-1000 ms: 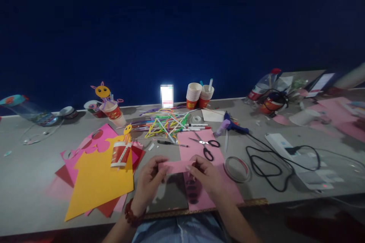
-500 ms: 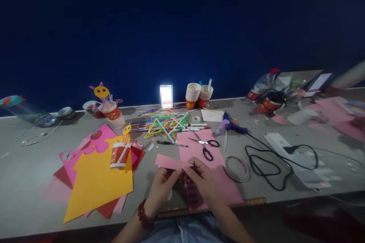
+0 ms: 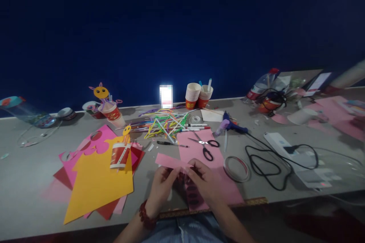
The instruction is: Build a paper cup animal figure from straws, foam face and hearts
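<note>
A strip of pink paper (image 3: 168, 160) is held between my two hands above the table's front edge. My left hand (image 3: 164, 180) pinches it from the lower left, a red bead bracelet on that wrist. On its other end, the fingers of my right hand (image 3: 201, 176) are closed. Beneath my right hand lies a larger pink sheet (image 3: 225, 182) with dark ovals along its lower left. Black-handled scissors (image 3: 207, 147) rest partly open on that sheet. A black pen (image 3: 171, 144) lies just beyond the strip.
To the left, a red paper cup (image 3: 119, 155) lies on a yellow sheet (image 3: 99, 182). Colourful pipe cleaners (image 3: 165, 123) are heaped behind. At right are a tape roll (image 3: 236, 168), a blue glue gun (image 3: 234, 126) with its cord, and a power strip (image 3: 296, 163). Stacked cups (image 3: 193, 95) stand at the back.
Both hands stay in nearly the same place, still holding the pink strip. My fingers and wrists have shifted only slightly; the other things lie as before.
</note>
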The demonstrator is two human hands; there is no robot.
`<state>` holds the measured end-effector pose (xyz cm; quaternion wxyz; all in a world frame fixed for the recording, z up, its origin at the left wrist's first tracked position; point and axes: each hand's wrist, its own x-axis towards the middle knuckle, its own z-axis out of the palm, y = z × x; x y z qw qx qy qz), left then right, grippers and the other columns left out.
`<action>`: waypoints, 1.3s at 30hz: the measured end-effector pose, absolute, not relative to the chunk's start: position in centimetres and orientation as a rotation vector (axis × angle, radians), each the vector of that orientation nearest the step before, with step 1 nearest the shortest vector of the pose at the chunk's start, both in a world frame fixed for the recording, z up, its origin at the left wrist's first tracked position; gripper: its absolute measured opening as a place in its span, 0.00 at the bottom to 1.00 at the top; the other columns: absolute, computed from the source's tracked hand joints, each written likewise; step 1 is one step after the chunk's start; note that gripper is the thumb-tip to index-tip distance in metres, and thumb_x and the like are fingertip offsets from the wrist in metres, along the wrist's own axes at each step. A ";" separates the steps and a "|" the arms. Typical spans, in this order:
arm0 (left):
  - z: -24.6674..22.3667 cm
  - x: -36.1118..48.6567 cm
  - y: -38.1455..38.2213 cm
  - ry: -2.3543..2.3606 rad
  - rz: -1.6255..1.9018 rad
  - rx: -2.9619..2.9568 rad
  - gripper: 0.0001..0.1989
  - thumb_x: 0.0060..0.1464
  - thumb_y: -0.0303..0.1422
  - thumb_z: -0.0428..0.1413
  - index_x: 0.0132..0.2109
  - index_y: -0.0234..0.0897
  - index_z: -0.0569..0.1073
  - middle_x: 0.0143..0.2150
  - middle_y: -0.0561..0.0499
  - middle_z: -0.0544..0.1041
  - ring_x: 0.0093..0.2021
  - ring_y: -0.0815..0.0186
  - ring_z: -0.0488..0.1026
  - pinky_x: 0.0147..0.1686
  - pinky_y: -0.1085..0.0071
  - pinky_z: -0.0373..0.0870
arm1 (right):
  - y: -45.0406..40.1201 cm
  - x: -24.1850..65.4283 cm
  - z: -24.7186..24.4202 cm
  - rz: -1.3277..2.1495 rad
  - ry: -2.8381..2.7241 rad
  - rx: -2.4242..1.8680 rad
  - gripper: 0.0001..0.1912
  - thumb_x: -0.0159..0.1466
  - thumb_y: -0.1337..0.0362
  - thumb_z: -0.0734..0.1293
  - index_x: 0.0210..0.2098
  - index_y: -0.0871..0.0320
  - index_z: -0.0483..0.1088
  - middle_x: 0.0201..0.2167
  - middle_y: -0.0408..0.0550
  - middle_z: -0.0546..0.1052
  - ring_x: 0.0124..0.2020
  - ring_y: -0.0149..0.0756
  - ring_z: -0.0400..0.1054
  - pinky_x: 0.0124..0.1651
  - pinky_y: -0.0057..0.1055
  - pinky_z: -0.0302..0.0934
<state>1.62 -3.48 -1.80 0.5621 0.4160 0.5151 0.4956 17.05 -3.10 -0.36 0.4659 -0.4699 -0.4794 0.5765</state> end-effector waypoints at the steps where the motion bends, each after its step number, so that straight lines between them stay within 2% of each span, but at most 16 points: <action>1: -1.8 1.7 -3.5 1.204 1.165 0.982 0.19 0.50 0.47 0.63 0.31 0.33 0.79 0.26 0.48 0.80 0.28 0.64 0.74 0.30 0.71 0.71 | -3.1 17.0 -0.3 1.408 -1.182 -1.152 0.22 0.60 0.44 0.70 0.26 0.56 0.67 0.21 0.39 0.65 0.24 0.30 0.59 0.27 0.25 0.57; 9: -1.5 1.4 -3.3 1.212 1.175 0.994 0.18 0.51 0.47 0.63 0.29 0.34 0.78 0.24 0.49 0.78 0.26 0.65 0.73 0.29 0.71 0.71 | -2.3 18.5 -0.1 1.268 -1.396 -1.210 0.19 0.66 0.47 0.65 0.28 0.56 0.68 0.23 0.42 0.70 0.26 0.33 0.64 0.29 0.27 0.59; 12: -1.0 1.0 -3.2 1.185 1.173 0.995 0.17 0.51 0.45 0.62 0.28 0.34 0.77 0.23 0.50 0.76 0.25 0.66 0.72 0.27 0.72 0.70 | -0.4 22.0 -0.3 0.811 -1.667 -1.448 0.15 0.69 0.52 0.61 0.33 0.56 0.71 0.30 0.47 0.76 0.32 0.38 0.69 0.32 0.30 0.60; 15: -0.6 0.8 -3.0 1.178 1.192 1.008 0.16 0.52 0.44 0.62 0.28 0.35 0.77 0.23 0.51 0.76 0.25 0.66 0.72 0.28 0.72 0.71 | 1.5 25.3 -0.9 0.216 -1.947 -1.755 0.11 0.67 0.58 0.63 0.43 0.58 0.72 0.42 0.56 0.78 0.41 0.47 0.70 0.43 0.36 0.61; 19: -0.4 0.7 -2.8 1.201 1.202 1.014 0.16 0.52 0.44 0.61 0.28 0.35 0.77 0.23 0.50 0.77 0.26 0.65 0.73 0.30 0.71 0.72 | 2.9 26.8 -1.5 -0.007 -2.252 -1.923 0.10 0.65 0.63 0.66 0.45 0.57 0.72 0.43 0.56 0.77 0.44 0.48 0.71 0.44 0.36 0.60; 26: -0.2 0.5 -2.8 1.236 1.200 1.056 0.15 0.52 0.44 0.61 0.28 0.36 0.78 0.24 0.50 0.78 0.26 0.64 0.74 0.29 0.70 0.72 | 3.9 26.9 -1.3 0.063 -2.219 -2.038 0.02 0.61 0.68 0.66 0.33 0.59 0.72 0.37 0.55 0.79 0.39 0.45 0.73 0.35 0.32 0.56; 31: 0.3 0.6 -2.6 1.241 1.218 1.040 0.15 0.50 0.44 0.62 0.27 0.36 0.78 0.23 0.49 0.78 0.26 0.64 0.74 0.29 0.70 0.72 | 4.3 28.4 -1.2 0.196 -2.101 -2.086 0.06 0.62 0.62 0.66 0.34 0.57 0.74 0.33 0.51 0.81 0.34 0.44 0.75 0.31 0.31 0.55; 34: 0.5 0.6 -2.5 1.237 1.237 1.042 0.16 0.51 0.44 0.61 0.26 0.35 0.77 0.23 0.49 0.78 0.26 0.65 0.74 0.29 0.71 0.72 | 4.2 29.7 -1.2 0.515 -1.890 -1.919 0.10 0.61 0.57 0.66 0.35 0.56 0.74 0.34 0.49 0.82 0.34 0.42 0.75 0.32 0.30 0.59; 39: 0.8 0.7 -2.4 1.245 1.269 1.038 0.16 0.52 0.44 0.60 0.27 0.34 0.78 0.25 0.48 0.80 0.29 0.63 0.76 0.32 0.70 0.74 | 1.9 28.8 -0.6 1.139 -1.273 -1.489 0.22 0.53 0.47 0.72 0.37 0.58 0.73 0.29 0.48 0.77 0.27 0.37 0.68 0.27 0.30 0.62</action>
